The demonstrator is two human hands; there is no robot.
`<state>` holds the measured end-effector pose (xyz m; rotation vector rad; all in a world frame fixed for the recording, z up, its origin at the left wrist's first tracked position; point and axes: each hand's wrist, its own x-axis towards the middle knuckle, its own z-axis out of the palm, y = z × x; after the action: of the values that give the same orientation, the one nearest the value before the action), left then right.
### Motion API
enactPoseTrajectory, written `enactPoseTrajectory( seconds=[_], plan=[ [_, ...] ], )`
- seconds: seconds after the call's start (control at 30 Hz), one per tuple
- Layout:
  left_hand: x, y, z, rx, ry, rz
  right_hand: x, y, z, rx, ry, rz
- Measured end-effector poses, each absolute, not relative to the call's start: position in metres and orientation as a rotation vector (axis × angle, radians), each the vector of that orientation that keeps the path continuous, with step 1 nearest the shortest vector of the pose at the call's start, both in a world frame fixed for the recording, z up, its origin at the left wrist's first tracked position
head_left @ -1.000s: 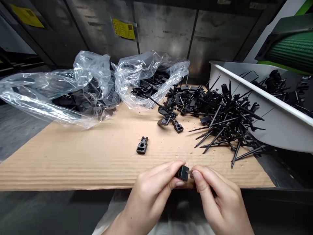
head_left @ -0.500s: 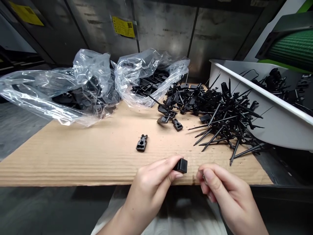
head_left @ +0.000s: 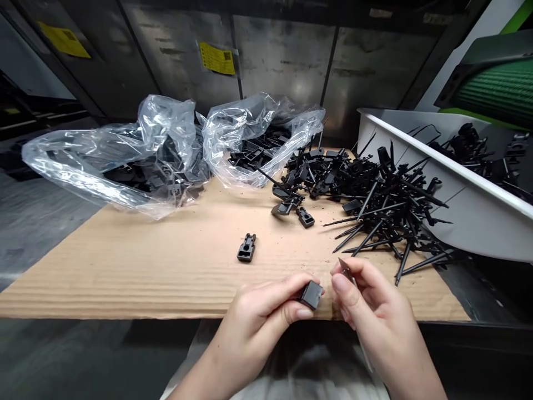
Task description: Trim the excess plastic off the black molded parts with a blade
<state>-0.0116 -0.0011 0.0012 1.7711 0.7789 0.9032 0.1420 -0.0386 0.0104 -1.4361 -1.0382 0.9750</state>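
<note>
A left hand [head_left: 260, 325] pinches a black plastic clip [head_left: 311, 295] over the cardboard sheet's [head_left: 125, 283] near edge, its long axis roughly left-right, while the right hand [head_left: 385, 316], just beside it, pinches a small blade [head_left: 345, 268]. Farther off lie a loose clip [head_left: 246, 248], spiked black parts [head_left: 375, 208] and plastic bags [head_left: 160, 155].

Honestly, a lot was hard to make out here. The left hand [head_left: 258, 328] hid part of the black plastic piece [head_left: 311, 295], so I couldn't see its full shape. The pointed sliver [head_left: 345, 269] pinched in the right hand [head_left: 378, 311] was too small to tell what it was, blade or plastic. Both forearms got cut off by the bottom edge. The black pieces [head_left: 250, 153] inside the clear plastic bag [head_left: 266, 122] were murky behind the film. The white bin [head_left: 458, 205] and green ribbed machine [head_left: 495, 91] ran off the right edge, and the print on the yellow label [head_left: 216, 58] was too tiny to read.
</note>
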Motion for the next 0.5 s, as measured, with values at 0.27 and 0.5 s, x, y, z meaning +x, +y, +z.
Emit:
enactPoseTrajectory(
  seconds=[0.27, 0.5],
  plan=[
    [-0.014, -0.002, -0.001, 1.763, 0.737, 0.91, 0.134, -0.042, 0.008, -1.393, -0.999, 1.098],
    [-0.013, -0.001, -0.001, 1.754, 0.669, 0.989, 0.146, -0.042, 0.005, -1.43, -1.173, 0.913]
  ],
)
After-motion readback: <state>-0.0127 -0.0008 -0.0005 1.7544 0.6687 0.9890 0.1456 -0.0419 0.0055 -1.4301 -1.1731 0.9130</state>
